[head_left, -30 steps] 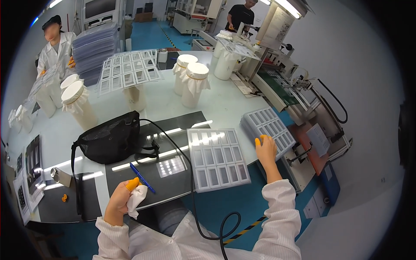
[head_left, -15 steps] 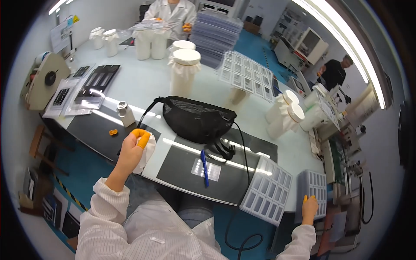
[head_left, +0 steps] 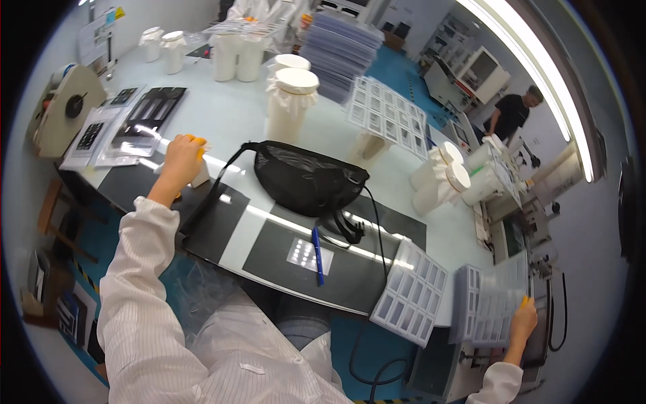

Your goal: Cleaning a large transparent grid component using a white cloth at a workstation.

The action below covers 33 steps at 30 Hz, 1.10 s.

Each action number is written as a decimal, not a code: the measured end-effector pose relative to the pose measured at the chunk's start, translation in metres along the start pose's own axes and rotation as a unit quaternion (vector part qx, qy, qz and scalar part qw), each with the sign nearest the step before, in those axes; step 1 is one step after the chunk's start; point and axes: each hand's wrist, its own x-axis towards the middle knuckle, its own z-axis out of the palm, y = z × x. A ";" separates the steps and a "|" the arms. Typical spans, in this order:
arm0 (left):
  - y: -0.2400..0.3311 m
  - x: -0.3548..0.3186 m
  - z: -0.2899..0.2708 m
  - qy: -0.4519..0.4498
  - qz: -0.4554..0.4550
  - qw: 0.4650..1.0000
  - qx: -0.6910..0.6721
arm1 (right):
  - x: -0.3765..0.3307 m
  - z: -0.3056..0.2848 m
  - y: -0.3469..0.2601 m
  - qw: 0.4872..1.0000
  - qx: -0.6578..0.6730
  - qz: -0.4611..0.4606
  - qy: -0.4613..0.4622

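My left hand (head_left: pixel 182 161), with orange finger cots, is closed at the top of a small white bottle (head_left: pixel 201 178) on the dark mat. A scrap of white cloth (head_left: pixel 207 145) shows at its fingertips; the rest of the cloth is hidden. At the far right, my right hand (head_left: pixel 523 322) pinches the edge of a clear plastic tray lid (head_left: pixel 517 269). The lid is tilted up over a stack of compartment trays (head_left: pixel 464 303). Left of that stack, another compartment tray (head_left: pixel 412 293) lies at the table edge.
A black mesh pouch (head_left: pixel 303 178) lies mid-table, with a blue pen (head_left: pixel 317 256) nearer me. White cloth-covered jars (head_left: pixel 294 101) stand behind; some support a clear grid tray (head_left: pixel 387 114). One person works across the table; another person (head_left: pixel 513 114) stands at the back right.
My left hand has moved up and left from the table edge to the small bottle. My right hand has moved right, raising the clear lid from the tray stack.
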 end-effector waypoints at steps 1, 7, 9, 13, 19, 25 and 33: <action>0.006 0.000 0.001 0.019 0.012 1.000 -0.003 | -0.001 -0.013 0.002 0.999 0.038 0.000 0.016; 0.045 -0.015 -0.035 0.130 0.025 0.991 0.037 | -0.027 0.021 0.011 0.911 0.397 0.103 -0.029; 0.056 -0.021 -0.046 0.126 0.015 0.992 -0.020 | -0.053 0.036 -0.023 0.832 0.519 0.176 -0.091; 0.083 -0.040 -0.062 0.095 0.041 0.990 -0.095 | -0.102 0.086 -0.080 0.776 0.578 0.196 -0.160; 0.132 -0.075 -0.064 0.059 0.078 0.980 -0.174 | -0.120 0.129 -0.098 0.804 0.514 0.226 -0.197; 0.187 -0.121 -0.038 -0.060 0.055 0.942 -0.325 | -0.131 0.076 -0.155 0.910 0.379 -0.086 -0.147; 0.220 -0.159 0.011 -0.143 -0.051 0.860 -0.487 | -0.212 0.032 -0.240 0.917 0.285 -0.200 -0.195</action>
